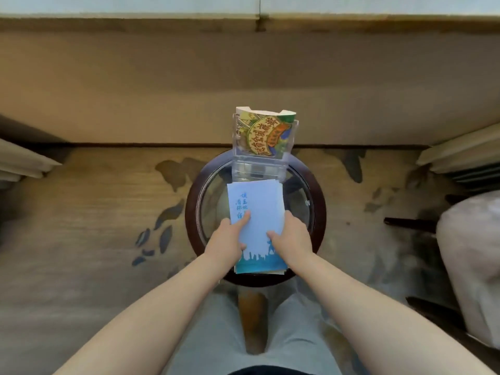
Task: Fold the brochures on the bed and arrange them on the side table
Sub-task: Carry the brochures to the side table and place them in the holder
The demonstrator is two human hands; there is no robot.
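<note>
A stack of folded light-blue brochures (257,223), printed with blue characters and a blue skyline along the near edge, lies on the round glass-topped side table (320,209) with its dark wooden rim. Both hands grip this stack from its sides. The left hand (226,243) clasps the left edge, its thumb pressed flat on the top sheet and pointing toward the printed characters; the other fingers are hidden under the paper. The right hand (293,238) clasps the right edge, thumb laid on top near the skyline, fingers curled around the side. Several sheet edges show slightly fanned at the near end. At the table's far edge stands a clear acrylic brochure holder (239,136) with a colourful green and yellow brochure (266,131) upright in it. The stack's far end lies just beside the holder's base
</note>
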